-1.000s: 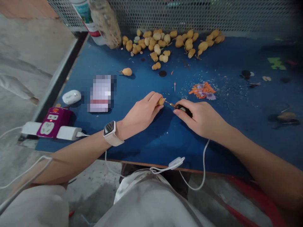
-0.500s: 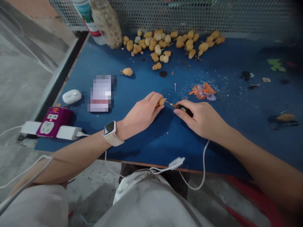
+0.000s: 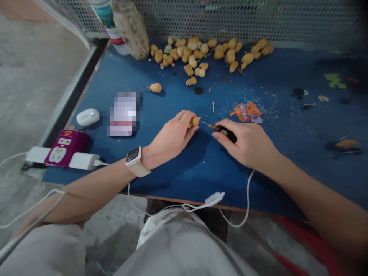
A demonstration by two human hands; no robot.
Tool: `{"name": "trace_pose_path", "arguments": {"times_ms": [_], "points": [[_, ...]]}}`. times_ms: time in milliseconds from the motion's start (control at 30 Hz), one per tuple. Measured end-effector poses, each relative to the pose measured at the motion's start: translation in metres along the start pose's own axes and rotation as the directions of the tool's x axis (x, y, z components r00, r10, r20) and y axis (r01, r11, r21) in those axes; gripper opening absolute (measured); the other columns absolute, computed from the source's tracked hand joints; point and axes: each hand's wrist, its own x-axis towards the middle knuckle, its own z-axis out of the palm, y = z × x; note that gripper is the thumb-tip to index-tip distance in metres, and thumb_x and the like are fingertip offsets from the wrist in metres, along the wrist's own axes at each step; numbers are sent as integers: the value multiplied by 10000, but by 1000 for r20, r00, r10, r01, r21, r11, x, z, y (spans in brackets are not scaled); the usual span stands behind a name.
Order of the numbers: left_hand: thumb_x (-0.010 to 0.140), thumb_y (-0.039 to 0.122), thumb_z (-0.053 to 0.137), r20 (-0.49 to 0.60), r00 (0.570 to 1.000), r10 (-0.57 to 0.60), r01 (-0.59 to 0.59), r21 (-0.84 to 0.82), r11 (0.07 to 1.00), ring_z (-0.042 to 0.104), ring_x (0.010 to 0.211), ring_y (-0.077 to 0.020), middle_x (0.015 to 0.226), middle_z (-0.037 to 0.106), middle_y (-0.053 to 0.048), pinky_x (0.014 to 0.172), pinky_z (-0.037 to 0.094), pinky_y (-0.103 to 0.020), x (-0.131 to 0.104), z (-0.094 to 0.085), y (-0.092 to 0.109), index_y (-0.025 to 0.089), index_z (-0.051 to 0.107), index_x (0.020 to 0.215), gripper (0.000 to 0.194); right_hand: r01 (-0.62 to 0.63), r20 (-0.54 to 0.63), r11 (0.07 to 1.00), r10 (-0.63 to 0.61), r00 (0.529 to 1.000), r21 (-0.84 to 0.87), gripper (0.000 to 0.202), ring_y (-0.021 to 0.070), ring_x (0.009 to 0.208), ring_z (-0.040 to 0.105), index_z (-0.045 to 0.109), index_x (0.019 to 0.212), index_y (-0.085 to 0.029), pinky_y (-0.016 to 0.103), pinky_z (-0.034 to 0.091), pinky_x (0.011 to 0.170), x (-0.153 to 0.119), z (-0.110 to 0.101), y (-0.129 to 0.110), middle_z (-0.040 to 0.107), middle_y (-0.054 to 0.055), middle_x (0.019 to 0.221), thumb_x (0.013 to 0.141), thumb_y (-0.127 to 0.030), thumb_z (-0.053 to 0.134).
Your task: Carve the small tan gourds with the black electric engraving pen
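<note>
Between the thumb and fingers of my left hand (image 3: 175, 136) is a small tan gourd (image 3: 195, 121), its pointed end facing right. My right hand (image 3: 247, 142) grips the black handle of a corded tool (image 3: 225, 133). The tool's thin metal tip points left at the gourd, with a small gap between them. Behind my hands, a tiny pin-like bit (image 3: 213, 107) lies on the blue table (image 3: 178, 172). An orange and purple pile of shavings (image 3: 247, 112) sits behind my right hand.
Many small gourds (image 3: 192, 57) lie along the back by a mesh panel (image 3: 230, 23). At left are two bottles (image 3: 130, 30), a blurred phone (image 3: 123, 113), a white case (image 3: 87, 117) and a purple power adapter (image 3: 66, 147). A white cable (image 3: 249, 199) hangs over the front edge.
The tool tip has come slightly away from the gourd, which now shows more of its body between my left fingers. My hands have otherwise barely moved.
</note>
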Motion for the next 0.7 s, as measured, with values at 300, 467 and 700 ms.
{"name": "trace_pose_path", "arguments": {"times_ms": [300,467,700], "points": [[1184,159,554,26,1000,-7,6,18,1000,698,954,-214,1251,743,-123,790,536,-349,0,2,2,174,626,1304,141,-23,62,1000,23,998,3,400,309,761,783,812,1298,-207,388,463,728,2,1,-2,852,109,888,1177,-483,547],[1183,166,556,19,1000,-5,4,35,999,701,934,-210,1244,745,-119,772,539,-346,-1,2,3,180,627,1296,134,-33,65,999,32,997,15,380,315,797,807,816,1307,-214,388,487,755,1,0,-3,874,118,941,1173,-468,568],[1199,174,544,28,1000,5,-7,56,998,688,885,-195,1249,742,-130,733,528,-332,-2,2,4,161,622,1295,124,-46,21,997,48,999,-64,373,328,831,826,828,1338,-197,382,460,722,-2,2,-8,895,137,993,1166,-441,605]]}}
